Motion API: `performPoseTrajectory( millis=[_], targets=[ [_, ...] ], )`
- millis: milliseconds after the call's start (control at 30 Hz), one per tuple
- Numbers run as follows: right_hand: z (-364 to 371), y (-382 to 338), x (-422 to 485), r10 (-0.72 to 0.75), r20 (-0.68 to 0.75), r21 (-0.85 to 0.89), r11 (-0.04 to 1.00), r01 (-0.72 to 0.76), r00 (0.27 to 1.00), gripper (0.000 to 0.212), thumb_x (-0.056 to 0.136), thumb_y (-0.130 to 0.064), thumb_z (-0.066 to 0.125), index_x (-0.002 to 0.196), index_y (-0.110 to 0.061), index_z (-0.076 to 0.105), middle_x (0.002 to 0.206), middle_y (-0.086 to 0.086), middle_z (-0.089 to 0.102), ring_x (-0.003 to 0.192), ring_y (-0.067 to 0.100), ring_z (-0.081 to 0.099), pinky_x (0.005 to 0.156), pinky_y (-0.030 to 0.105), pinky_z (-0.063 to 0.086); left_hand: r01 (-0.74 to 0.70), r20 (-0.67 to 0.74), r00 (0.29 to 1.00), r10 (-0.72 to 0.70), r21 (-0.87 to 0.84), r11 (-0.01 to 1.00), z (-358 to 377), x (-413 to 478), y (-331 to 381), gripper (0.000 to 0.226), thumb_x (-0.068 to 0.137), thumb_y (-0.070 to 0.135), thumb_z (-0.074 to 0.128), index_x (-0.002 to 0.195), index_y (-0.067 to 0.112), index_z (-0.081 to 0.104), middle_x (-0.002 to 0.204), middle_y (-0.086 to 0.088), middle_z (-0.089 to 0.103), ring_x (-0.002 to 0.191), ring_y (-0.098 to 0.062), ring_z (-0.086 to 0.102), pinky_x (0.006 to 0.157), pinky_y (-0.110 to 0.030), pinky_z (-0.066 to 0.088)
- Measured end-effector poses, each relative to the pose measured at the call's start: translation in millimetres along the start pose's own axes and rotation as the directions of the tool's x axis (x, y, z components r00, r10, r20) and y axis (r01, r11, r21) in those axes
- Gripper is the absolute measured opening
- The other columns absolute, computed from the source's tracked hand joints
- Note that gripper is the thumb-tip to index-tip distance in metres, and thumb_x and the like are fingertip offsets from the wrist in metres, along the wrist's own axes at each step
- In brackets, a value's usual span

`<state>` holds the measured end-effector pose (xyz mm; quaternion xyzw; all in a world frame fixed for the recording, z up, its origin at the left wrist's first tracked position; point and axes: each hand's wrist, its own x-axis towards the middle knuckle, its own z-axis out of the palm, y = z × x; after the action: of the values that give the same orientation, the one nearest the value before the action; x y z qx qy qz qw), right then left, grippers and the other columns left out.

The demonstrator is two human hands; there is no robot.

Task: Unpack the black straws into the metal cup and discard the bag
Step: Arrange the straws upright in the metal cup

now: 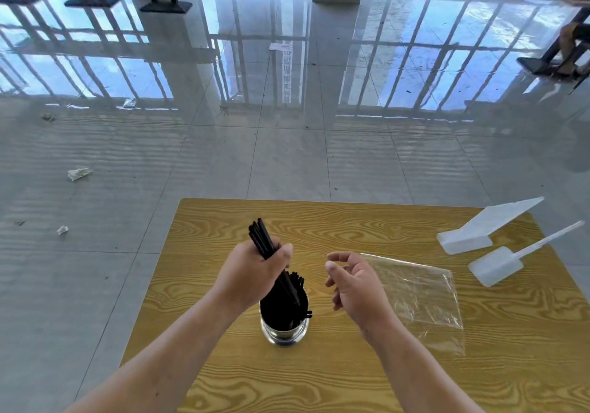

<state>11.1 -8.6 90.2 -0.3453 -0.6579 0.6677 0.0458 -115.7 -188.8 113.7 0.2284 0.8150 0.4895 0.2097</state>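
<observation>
Both hands hover over the wooden table in the lower half of the frame, forearms reaching in from the bottom edge. At lower centre, the left hand is closed in a fist around a bundle of black straws, held tilted so their upper ends point toward the upper left while their lower ends dip into the metal cup just below the fist. More straws already stand inside the cup, which sits upright on the table. To the right of the cup, the right hand is empty, palm turned inward, fingers loosely curled and spread apart. Beneath and right of it the clear plastic bag lies flat on the table. Two white plastic pieces rest near the table's upper right corner.
</observation>
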Motion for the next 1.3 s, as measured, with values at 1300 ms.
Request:
performPoseTrajectory(
  millis=[1300],
  targets=[
    [35,17,-2,-0.127,0.226,-0.519,0.823,0.230,0.966,0.011,0.091,-0.045,0.060,0.100,-0.042,0.065,0.071,-0.019,0.067,0.057,-0.001,0.056,0.052,0.022,0.045,-0.074,0.179,0.981,-0.072,0.696,0.714,-21,11,23,0.008,0.089,0.034,0.072,0.092,0.031,0.079,0.090,0.014,0.074,0.082,-0.006,0.068,0.075,-0.027,0.058]
  ],
)
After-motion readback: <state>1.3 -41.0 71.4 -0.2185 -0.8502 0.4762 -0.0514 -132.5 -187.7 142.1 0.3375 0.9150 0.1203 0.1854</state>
